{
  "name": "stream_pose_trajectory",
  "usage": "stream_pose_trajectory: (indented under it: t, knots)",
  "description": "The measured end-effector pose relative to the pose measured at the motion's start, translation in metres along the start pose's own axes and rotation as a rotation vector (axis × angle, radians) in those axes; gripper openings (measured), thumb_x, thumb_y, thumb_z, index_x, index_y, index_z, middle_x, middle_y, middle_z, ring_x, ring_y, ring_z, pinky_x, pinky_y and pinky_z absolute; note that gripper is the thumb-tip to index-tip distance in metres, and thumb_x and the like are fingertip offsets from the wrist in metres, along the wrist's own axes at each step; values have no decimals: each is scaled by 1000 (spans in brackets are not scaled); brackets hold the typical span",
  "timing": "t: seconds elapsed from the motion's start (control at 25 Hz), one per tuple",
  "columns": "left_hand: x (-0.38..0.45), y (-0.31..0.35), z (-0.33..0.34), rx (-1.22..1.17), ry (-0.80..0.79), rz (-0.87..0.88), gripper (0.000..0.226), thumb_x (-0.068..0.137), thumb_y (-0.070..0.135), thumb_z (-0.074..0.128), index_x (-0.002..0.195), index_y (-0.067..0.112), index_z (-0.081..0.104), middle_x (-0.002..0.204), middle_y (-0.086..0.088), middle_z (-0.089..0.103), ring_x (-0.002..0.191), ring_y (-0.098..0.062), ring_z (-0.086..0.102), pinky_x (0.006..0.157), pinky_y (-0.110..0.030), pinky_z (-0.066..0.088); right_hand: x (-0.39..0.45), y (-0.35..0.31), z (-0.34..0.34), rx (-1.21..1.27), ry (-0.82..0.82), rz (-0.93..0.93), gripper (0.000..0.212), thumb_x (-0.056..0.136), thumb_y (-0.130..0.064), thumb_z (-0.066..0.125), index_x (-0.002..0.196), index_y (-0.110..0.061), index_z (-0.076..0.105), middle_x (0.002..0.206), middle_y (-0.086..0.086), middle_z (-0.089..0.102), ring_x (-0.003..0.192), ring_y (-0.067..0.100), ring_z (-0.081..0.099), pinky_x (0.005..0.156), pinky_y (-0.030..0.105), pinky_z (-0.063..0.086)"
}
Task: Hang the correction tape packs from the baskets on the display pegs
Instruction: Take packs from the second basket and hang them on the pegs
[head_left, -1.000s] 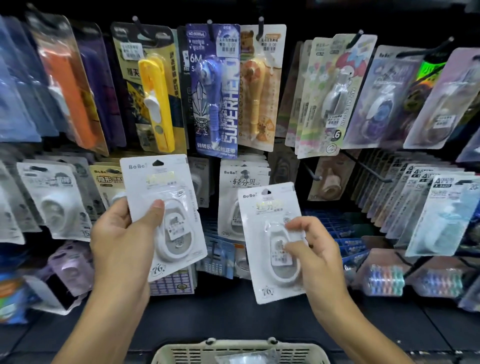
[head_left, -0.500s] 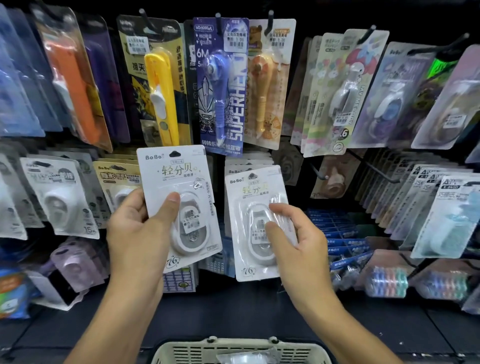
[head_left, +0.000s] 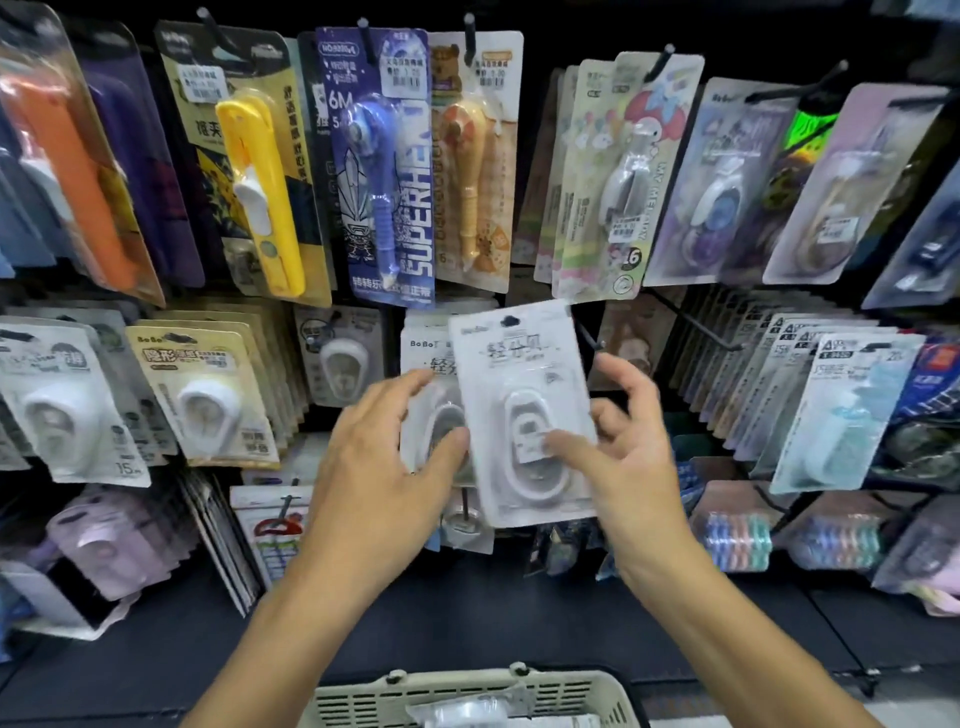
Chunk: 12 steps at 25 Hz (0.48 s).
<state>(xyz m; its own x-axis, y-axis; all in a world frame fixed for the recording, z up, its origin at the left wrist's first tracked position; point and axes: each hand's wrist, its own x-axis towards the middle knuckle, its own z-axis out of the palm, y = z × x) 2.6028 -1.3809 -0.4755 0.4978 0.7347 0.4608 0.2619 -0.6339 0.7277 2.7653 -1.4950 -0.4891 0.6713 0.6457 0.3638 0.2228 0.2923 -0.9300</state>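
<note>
Centrally, right hand (head_left: 631, 462) pinching white pack (head_left: 522, 410), left hand (head_left: 384, 467) touching its edge.

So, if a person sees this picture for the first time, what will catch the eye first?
Most likely the white correction tape pack at the centre, which the right hand pinches by its blister in front of a same-brand stack, with the left hand beside it touching another white pack. Above them hang bright carded items, a yellow one and a blue pack printed SUPERHERO. A beige basket sits at the bottom edge.
</note>
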Motion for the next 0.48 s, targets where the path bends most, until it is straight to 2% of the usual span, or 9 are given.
stream_pose_trajectory:
  t: [0.08,0.2,0.28,0.36,0.48]
  knots:
    - [2,-8,-1,354,-50,40,63,93,44,62,151,34,38,158,14,33,139,-12,30,113,-34,30,4,0,-21,-82,206,0,54,76,-19,68,114,-52,51,95,-6,74,79,8,72,62,25,54]
    - [1,-15,3,547,-205,7,73,96,46,58,158,35,22,168,7,7,149,-20,14,117,-44,28,-5,8,-36,-215,315,-31,40,71,-33,64,106,-53,57,94,-15,71,72,3,68,55,19,50]
    - [0,-19,5,574,-235,-32,74,96,46,58,158,34,20,169,5,6,150,-23,14,116,-45,30,-11,11,-35,-223,328,-34,36,69,-38,61,104,-50,63,96,-17,71,73,1,65,57,18,49]
    - [-3,-21,5,571,-198,-49,72,95,44,59,157,31,26,167,3,15,148,-25,21,115,-44,32,-13,12,-34,-225,356,-9,37,68,-43,59,104,-47,66,95,-18,71,72,0,62,61,24,49]
    - [-8,-19,4,548,-141,-45,66,94,40,61,154,27,35,162,1,28,143,-25,31,113,-45,35,-17,11,-33,-274,356,16,41,69,-46,58,110,-47,63,104,-23,69,92,5,65,78,38,54]
